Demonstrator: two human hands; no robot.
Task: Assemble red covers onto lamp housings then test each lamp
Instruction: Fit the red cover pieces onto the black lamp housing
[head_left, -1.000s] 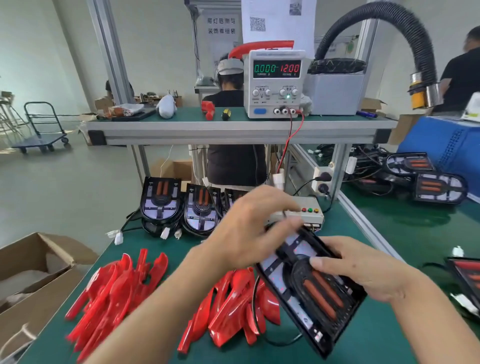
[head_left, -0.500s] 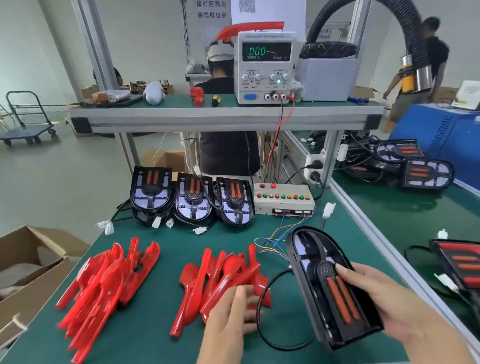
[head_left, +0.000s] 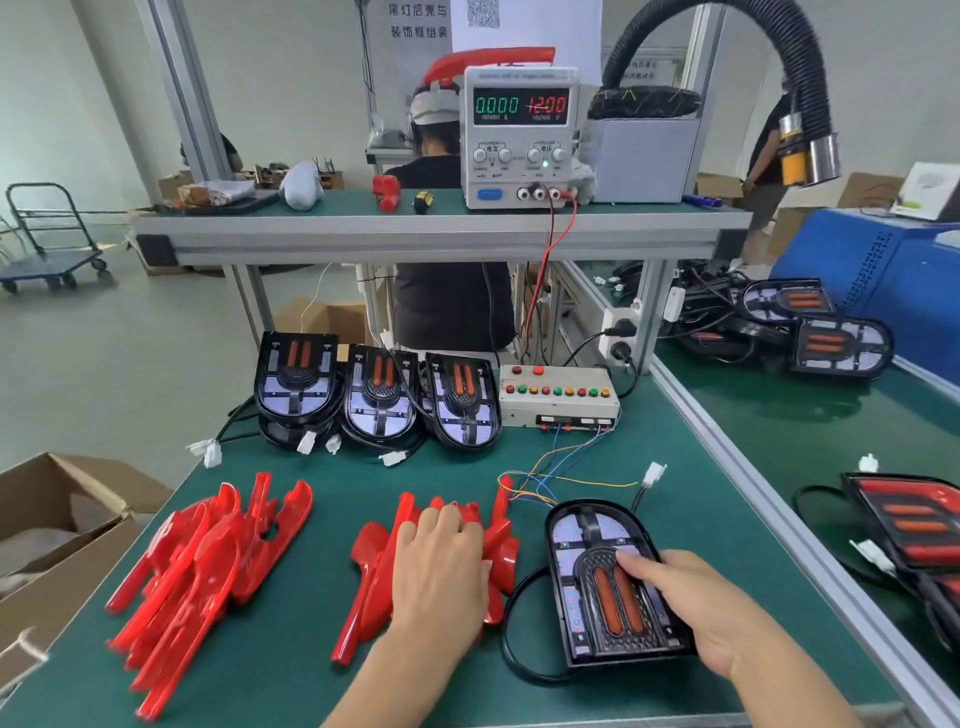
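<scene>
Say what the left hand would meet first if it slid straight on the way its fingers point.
Probably the coloured wires just past the cover pile that the left hand rests on, then the row of housings; depth is unclear.

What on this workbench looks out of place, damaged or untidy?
Nothing looks damaged or spilled. The red covers lie in two loose heaps, not stacked, and the left hand rests on the nearer heap. The right hand holds a lamp housing whose connector lies unplugged on the mat.
</scene>
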